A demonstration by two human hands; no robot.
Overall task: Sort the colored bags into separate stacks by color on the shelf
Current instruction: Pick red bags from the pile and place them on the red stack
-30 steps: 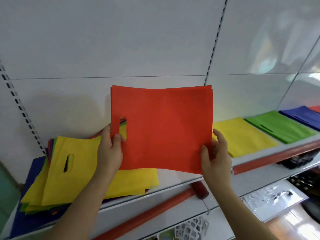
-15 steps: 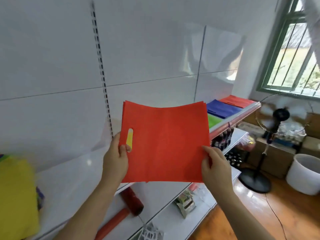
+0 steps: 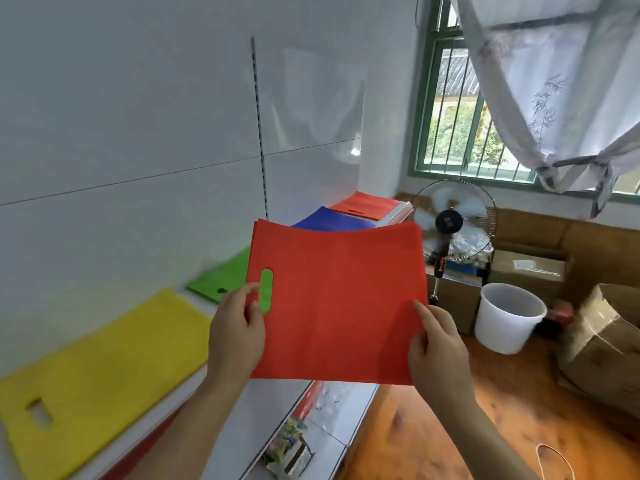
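I hold a thin stack of red bags point(image 3: 339, 303) upright in front of me, above the shelf edge. My left hand point(image 3: 239, 334) pinches its left side beside the handle slot. The lower right corner is pinched by my right hand point(image 3: 436, 348). On the white shelf point(image 3: 214, 372) lie a yellow stack point(image 3: 100, 372) at the near left, a green stack point(image 3: 225, 277) behind it, then a blue stack point(image 3: 329, 220) and a red stack point(image 3: 367, 204) at the far end. The held bags hide part of the green and blue stacks.
A standing fan point(image 3: 450, 226) spins beyond the shelf end, near a white bucket point(image 3: 505, 317) and cardboard boxes point(image 3: 602, 344) on the wooden floor. Lower shelves point(image 3: 332, 420) hold small goods. A window with a curtain point(image 3: 554, 84) is at the upper right.
My view has swung right along the shelf, away from the mixed pile, bringing the sorted stacks, fan and window into sight. Both hands keep holding the red bags, carried toward the right.
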